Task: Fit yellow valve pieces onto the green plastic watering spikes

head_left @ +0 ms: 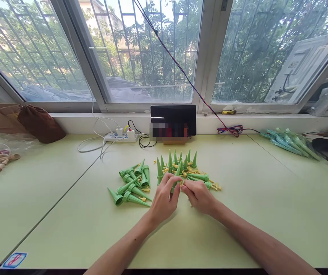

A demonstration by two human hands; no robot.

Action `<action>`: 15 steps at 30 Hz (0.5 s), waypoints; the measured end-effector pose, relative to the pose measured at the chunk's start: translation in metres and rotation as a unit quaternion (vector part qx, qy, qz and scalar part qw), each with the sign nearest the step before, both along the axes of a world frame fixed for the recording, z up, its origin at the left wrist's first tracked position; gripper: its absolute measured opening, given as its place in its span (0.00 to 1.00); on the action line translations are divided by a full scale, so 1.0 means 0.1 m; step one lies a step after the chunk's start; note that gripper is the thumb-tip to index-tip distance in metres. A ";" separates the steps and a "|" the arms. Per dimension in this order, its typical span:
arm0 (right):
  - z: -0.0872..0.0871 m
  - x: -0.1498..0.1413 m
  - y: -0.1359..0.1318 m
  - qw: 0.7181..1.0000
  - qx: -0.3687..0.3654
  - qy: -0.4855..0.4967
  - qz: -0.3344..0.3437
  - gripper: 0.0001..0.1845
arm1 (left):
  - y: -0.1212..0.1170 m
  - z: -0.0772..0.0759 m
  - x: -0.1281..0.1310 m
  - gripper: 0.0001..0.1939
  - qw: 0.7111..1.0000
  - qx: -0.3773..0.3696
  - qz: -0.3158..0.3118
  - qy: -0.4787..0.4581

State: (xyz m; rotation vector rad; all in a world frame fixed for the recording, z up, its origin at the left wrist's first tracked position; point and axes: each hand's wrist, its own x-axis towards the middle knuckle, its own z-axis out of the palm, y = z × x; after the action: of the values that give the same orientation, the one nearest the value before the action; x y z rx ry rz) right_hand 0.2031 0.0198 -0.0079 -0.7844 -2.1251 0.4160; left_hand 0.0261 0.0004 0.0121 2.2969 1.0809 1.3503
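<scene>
Across our pale surface [66, 229], one sticker [14, 260] bears a red mark we cannot read. About ten cones [136, 199] lie left of our two hands: left [165, 194] grasping one green cone [178, 170], right [197, 194] curled beside it, its grip hidden.
</scene>
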 end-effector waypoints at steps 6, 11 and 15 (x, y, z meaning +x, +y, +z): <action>0.04 -0.01 -0.04 1.000 -0.004 0.010 -0.012 0.20 | 0.00 -0.01 0.00 0.09 1.000 0.010 0.002 0.001; 0.04 0.00 -0.03 1.000 0.003 0.009 0.006 0.19 | 0.00 -0.01 0.00 0.09 1.000 0.006 0.005 0.008; 0.01 0.01 -0.01 1.000 0.001 0.000 0.009 0.20 | -0.01 -0.02 0.00 0.09 1.000 0.004 0.005 0.008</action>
State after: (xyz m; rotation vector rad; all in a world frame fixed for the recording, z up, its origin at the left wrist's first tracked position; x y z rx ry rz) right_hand 0.2040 0.0190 -0.0072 -0.7642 -2.1332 0.4224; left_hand 0.0261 -0.0003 0.0105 2.3149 1.0952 1.3428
